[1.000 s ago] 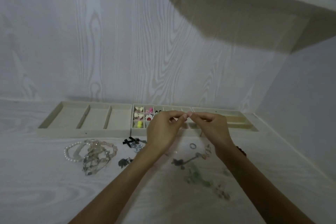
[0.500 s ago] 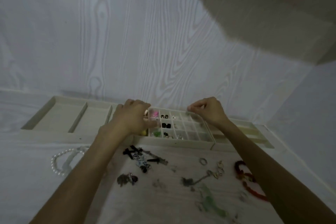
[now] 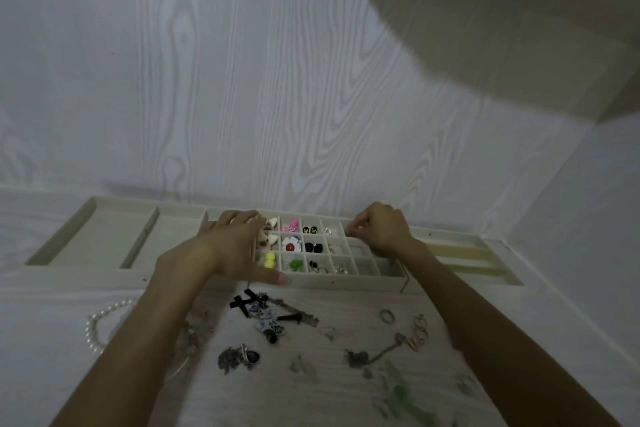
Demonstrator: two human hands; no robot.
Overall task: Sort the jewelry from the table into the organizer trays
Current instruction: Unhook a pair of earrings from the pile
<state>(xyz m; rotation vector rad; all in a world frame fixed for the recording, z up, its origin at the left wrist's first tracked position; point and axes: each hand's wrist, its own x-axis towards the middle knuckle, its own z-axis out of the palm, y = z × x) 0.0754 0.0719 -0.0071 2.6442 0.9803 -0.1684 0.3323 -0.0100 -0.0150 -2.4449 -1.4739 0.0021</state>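
Nearest the camera, loose jewelry lies scattered on the table in front of the grid tray: a pearl bracelet to the left, a black bow just before the tray's front wall, one ring and a key-shaped charm to the right.

The grid tray holds small pieces in its compartments: a yellow piece, a green one, a red-and-white flower, black studs, a pink piece and cream hearts.

Three trays stand in a row; the wide tray left of the grid tray has long compartments, and the right tray has slots.

The left hand lies flat over the grid tray's left end, fingers spread, thumb on the front wall, gripping nothing visible. The right hand is curled at the tray's far right corner, fingertips pinched; whether they hold anything cannot be told.
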